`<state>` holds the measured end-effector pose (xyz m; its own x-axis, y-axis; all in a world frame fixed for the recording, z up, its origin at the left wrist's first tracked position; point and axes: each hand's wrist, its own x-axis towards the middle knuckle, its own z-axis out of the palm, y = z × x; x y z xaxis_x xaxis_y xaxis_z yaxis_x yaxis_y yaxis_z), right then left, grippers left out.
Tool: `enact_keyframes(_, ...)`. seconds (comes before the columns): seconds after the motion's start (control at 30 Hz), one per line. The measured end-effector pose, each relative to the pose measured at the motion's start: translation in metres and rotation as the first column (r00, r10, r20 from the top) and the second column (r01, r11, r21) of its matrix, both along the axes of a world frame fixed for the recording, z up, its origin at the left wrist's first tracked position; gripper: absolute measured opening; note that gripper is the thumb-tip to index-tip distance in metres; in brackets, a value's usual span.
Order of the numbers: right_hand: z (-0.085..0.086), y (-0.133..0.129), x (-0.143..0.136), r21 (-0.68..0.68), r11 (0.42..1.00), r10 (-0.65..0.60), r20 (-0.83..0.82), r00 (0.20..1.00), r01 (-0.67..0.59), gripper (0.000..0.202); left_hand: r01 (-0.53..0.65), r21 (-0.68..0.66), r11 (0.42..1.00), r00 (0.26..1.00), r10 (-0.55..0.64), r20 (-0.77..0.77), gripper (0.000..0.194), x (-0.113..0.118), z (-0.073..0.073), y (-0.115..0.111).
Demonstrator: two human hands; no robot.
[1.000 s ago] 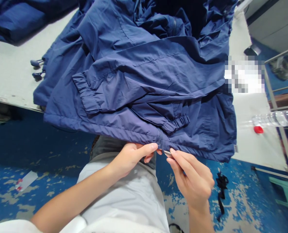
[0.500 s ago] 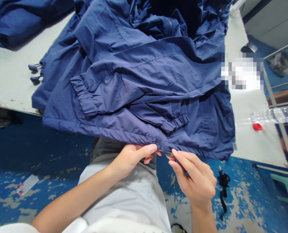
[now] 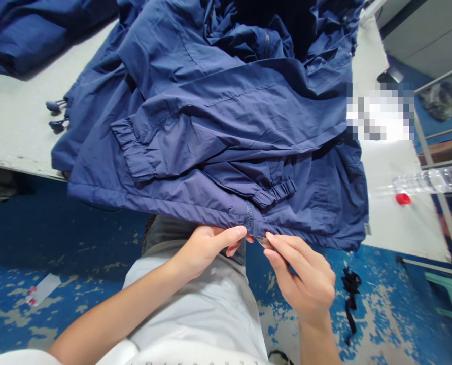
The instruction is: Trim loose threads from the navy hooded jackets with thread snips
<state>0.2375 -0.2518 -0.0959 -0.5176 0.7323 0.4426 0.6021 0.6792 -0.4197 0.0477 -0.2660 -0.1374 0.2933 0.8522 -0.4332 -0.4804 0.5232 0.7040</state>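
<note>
A navy jacket [image 3: 226, 111] lies spread on the table, its elastic cuffs on top and its hem hanging over the near edge. With thumb above and fingers beneath, my left hand [image 3: 212, 246] pinches the hem beside a stitched seam [image 3: 249, 215]. My right hand [image 3: 304, 274] is closed on small metal thread snips [image 3: 264, 242], mostly covered by the fingers. Their pointed tip is at the hem, just right of my left fingertips. Whether it touches the cloth I cannot tell.
Another navy garment [image 3: 31, 35] lies at the upper left of the white table [image 3: 16, 121]. To the right are a clear plastic bottle [image 3: 435, 178] and a red cap [image 3: 403, 198]. Black strips [image 3: 350, 299] lie on the blue floor, near a green stool [image 3: 448, 296].
My right hand has shifted slightly left, bringing the snips' tip closer to my left fingers. The left hand keeps its pinch, and the jacket has barely moved.
</note>
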Motion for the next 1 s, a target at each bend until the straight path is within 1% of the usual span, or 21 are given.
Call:
enact_keyframes(0.1, 0.0007, 0.0003, -0.0001, -0.002, 1.0, 0.006, 0.001, 1.0, -0.006, 0.028, 0.007, 0.007, 1.0, 1.0, -0.007, -0.016, 0.046, 0.0006, 0.0005, 0.0002)
enact_keyframes(0.27, 0.0001, 0.001, -0.0009, 0.06, 0.998, 0.013, 0.019, 1.0, -0.014, 0.028, 0.009, -0.001, 1.0, 0.999, -0.009, -0.033, 0.046, -0.0003, 0.0, -0.0022)
enact_keyframes(0.4, -0.0024, 0.0005, -0.0002, 0.098, 0.995, 0.032, 0.007, 0.999, -0.033, 0.028, 0.005, -0.007, 1.0, 1.0, -0.005, -0.001, 0.046, -0.0012, -0.0004, -0.0038)
enact_keyframes(0.6, -0.0037, -0.0004, 0.0037, 0.081, 0.997, 0.016, -0.057, 0.998, -0.011, 0.028, 0.006, -0.009, 1.0, 1.0, -0.005, 0.031, 0.044, -0.001, 0.0004, -0.0033)
enact_keyframes(0.83, 0.0006, 0.0005, 0.0011, 0.084, 0.996, -0.004, 0.005, 1.0, 0.003, 0.027, 0.0, 0.016, 1.0, 1.0, -0.001, 0.018, 0.043, -0.0012, -0.0016, -0.0045)
enact_keyframes(1.0, -0.0004, 0.0006, -0.0013, 0.063, 0.998, 0.003, 0.022, 1.0, -0.005, 0.025, -0.019, 0.049, 0.999, 1.0, 0.02, -0.019, 0.041, -0.0005, -0.0018, -0.0052)
